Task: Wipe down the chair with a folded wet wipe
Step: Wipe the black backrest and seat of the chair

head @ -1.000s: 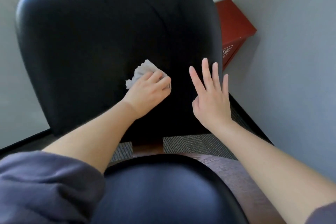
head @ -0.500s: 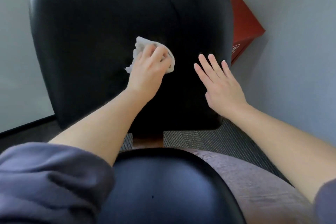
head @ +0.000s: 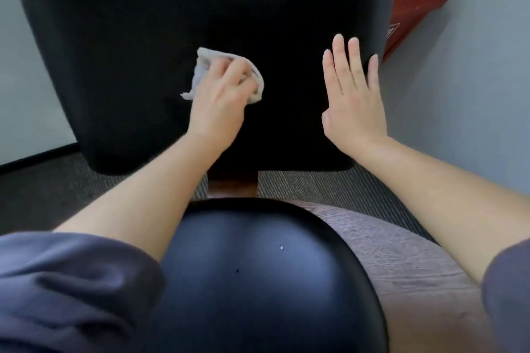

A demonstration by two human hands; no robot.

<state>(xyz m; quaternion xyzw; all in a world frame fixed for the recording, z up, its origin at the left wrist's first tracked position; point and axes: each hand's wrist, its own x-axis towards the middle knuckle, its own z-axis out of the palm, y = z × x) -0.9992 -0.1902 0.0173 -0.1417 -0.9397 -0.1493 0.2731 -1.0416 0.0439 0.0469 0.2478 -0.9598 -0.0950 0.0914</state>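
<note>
A: Entry. Our left hand presses the bunched white wet wipe against the mid-lower backrest of the black padded office chair, fingers curled over it.

B: Noted. Our right hand is flat, fingers straight and together, holding nothing, near the backrest's right edge. We cannot tell whether it touches.

A: The glossy black seat lies below us. A red box stands behind, by the grey wall.
</note>
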